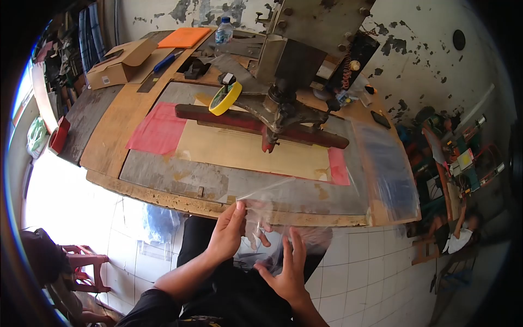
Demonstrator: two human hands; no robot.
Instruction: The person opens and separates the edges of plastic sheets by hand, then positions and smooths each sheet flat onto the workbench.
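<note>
Between thumb and fingers, my left hand (226, 234) pinches the edge of a thin clear plastic sheet (254, 220) in front of the workbench. My right hand (289, 272) is to the right and lower, thumb and fingers apart, close to the sheet's hanging part; whether it touches the plastic I cannot tell. Beyond both hands stands a press with a long red bar (313, 136) over a cream board (212, 144). Pink sheets (157, 128) show at the board's ends. A yellow tape roll (226, 99) hangs on the press.
A stack of clear plastic sheets (387, 169) lies at the bench's right side. At the back left are a cardboard box (117, 65), a blue-handled tool (164, 62), an orange folder (185, 37) and a water bottle (224, 32). A red stool (90, 264) stands lower left. Another person (460, 229) is at far right.
</note>
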